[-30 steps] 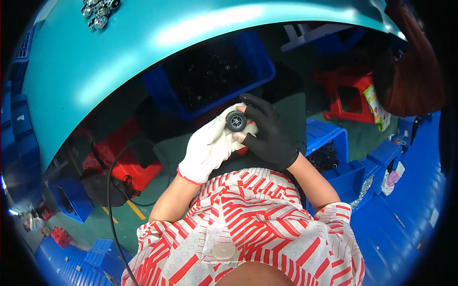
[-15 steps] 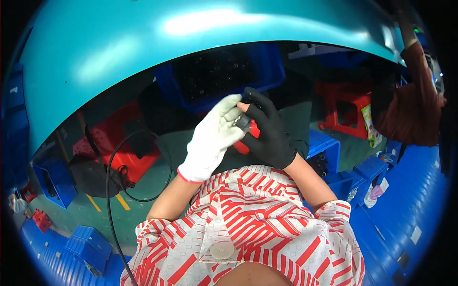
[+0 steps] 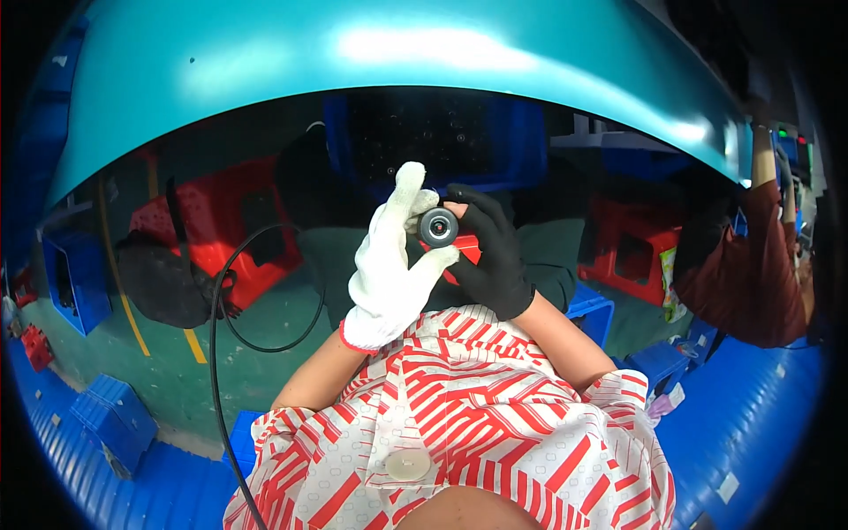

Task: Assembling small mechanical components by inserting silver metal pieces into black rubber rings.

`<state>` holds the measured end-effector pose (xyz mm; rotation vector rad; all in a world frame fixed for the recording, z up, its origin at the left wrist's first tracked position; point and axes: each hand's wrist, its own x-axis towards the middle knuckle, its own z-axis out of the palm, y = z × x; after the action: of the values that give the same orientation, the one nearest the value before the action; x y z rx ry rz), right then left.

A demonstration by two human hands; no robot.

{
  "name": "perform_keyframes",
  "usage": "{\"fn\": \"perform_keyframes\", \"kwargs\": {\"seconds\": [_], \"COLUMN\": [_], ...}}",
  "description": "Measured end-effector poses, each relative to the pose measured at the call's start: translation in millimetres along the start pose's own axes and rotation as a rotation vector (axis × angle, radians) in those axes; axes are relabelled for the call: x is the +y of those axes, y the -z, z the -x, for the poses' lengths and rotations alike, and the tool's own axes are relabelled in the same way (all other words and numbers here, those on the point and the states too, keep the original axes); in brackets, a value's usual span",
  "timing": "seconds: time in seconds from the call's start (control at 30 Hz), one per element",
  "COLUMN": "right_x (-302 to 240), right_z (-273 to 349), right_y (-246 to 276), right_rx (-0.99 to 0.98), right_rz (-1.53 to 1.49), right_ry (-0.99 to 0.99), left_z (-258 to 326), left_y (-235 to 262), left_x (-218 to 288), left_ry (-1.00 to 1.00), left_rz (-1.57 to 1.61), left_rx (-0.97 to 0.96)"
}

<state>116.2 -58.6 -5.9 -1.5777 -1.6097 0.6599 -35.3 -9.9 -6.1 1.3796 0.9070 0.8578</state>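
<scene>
Dark parts (image 3: pixel 415 141) held in blue bin (image 3: pixel 533 146) below bench (image 3: pixel 265 66), black wheel (image 3: pixel 439 228) pinched between curled left hand (image 3: pixel 389 278) and right hand (image 3: pixel 493 265)

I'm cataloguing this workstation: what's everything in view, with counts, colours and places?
Wheel: one, black with grey hub, centre, hand-held
Table: one, teal, top
Bin: one, blue, upper centre, dark contents
Stools: two, red, left and right
Crates: several, blue, both sides
Cable: one, black, left
Bag-like item: one, black, by left stool
Floor: one, green with yellow lines, mostly left
Ribbed surfaces: two, blue, lower corners
Co-worker: one, dark red clothing, right
Shirt: one, white and red, bottom centre
Left hand: one, white glove, left of wheel
Right hand: one, black glove, right of wheel
</scene>
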Motion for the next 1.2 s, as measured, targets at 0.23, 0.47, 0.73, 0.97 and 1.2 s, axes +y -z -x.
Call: {"fn": "perform_keyframes", "kwargs": {"seconds": [0.23,0.47,0.73,0.97,1.2], "right_x": [7.3,18.2,28.4,48.4,101.0], "right_z": [12.1,26.8,5.1,-107.5,-257.4], "right_y": [7.9,23.4,74.2,223.7,256.9], "right_rx": [-0.03,0.026,0.193,0.626,0.377], "right_rz": [-0.011,0.088,0.116,0.397,0.686], "right_ry": [0.005,0.032,0.121,0.259,-0.095], "left_z": [10.6,7.5,-40.6,-37.5,-48.8], "left_y": [-13.0,-33.0,-16.1,-23.3,-45.2], "left_x": [-5.7,2.6,-29.6,-27.4,-6.6], "left_ry": [0.002,0.153,0.075,0.152,0.141], "left_rz": [0.023,0.182,-0.537,-0.468,-0.324], "left_rx": [0.012,-0.061,0.181,-0.076,-0.216]}}
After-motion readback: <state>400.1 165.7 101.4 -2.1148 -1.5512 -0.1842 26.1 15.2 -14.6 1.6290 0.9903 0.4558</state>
